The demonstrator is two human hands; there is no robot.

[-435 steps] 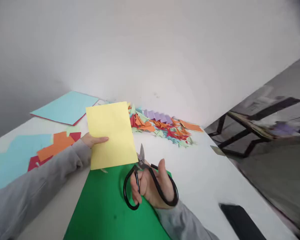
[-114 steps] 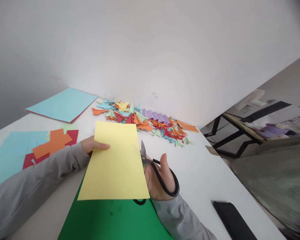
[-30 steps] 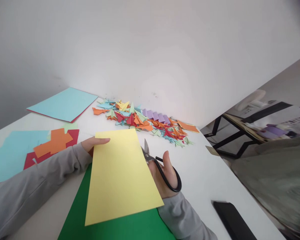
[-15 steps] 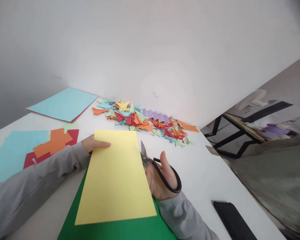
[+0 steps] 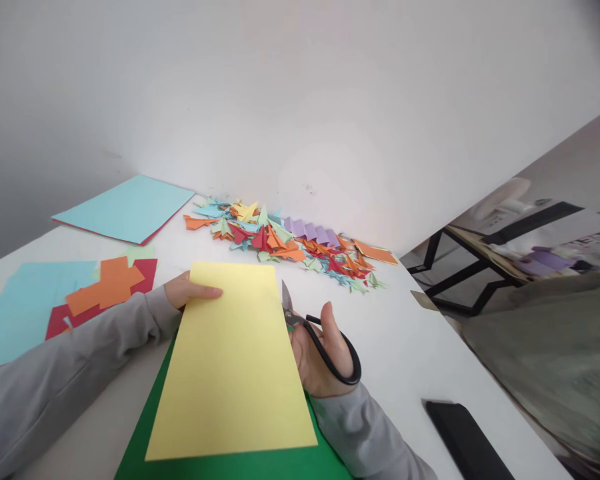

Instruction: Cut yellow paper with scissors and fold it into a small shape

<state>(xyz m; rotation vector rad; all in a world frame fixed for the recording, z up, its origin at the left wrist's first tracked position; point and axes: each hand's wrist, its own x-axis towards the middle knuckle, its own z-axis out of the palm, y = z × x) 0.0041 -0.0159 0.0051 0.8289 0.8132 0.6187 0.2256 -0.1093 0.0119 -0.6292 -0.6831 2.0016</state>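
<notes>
A sheet of yellow paper (image 5: 237, 367) is held over a larger green sheet (image 5: 140, 427) on the table. My left hand (image 5: 193, 291) grips its upper left edge, thumb on top and fingers hidden beneath. Black-handled scissors (image 5: 291, 316) hang on my right hand (image 5: 325, 360), the thumb through one loop. Their blades stand partly apart, pointing away from me, just right of the paper's edge. The fingers of that hand are partly hidden behind the yellow paper.
Folded paper pieces (image 5: 280, 243) in many colours are heaped along the wall. Blue sheets (image 5: 130, 210) lie at the back left. Orange (image 5: 107, 287), red and blue cut pieces lie beside my left arm. A black flat object (image 5: 467, 440) rests near the table's right edge.
The yellow paper's near edge has come slightly lower and closer to me. Both hands keep their grips, with hardly any shift in place.
</notes>
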